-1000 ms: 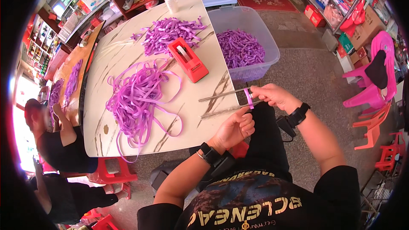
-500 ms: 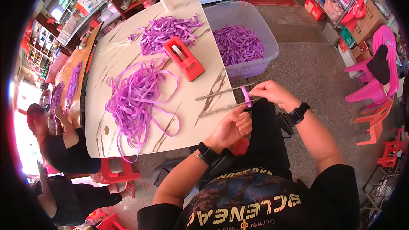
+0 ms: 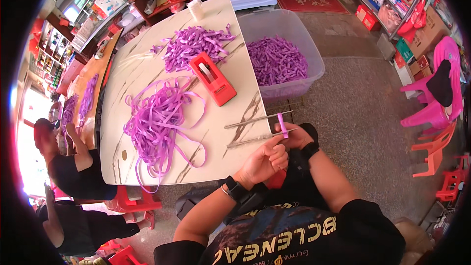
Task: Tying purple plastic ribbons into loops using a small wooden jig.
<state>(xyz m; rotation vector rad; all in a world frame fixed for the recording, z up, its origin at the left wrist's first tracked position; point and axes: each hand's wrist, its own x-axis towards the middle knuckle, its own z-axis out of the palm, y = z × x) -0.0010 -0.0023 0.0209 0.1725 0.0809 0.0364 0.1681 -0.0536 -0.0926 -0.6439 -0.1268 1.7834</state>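
Two thin metal rods jut past the table's right edge, side by side. A short band of purple ribbon is looped across them near their tips. My left hand is closed below the near rod, its index finger and thumb pressed at the ribbon's lower end. On the far side of the band, my right hand curls in close under the rods; its fingertips are partly hidden there and appear closed on the ribbon. A tangled heap of long purple ribbon lies left of the rods.
A red tape dispenser stands on the marble-patterned table, by a pile of short purple ribbon pieces. A clear plastic bin of such pieces sits right of the table. Two other people are at the left. Pink chairs stand right.
My right hand has moved left and inward, from beyond the rod tips to beneath the rods beside the ribbon band. My left hand stays at the band's lower end.
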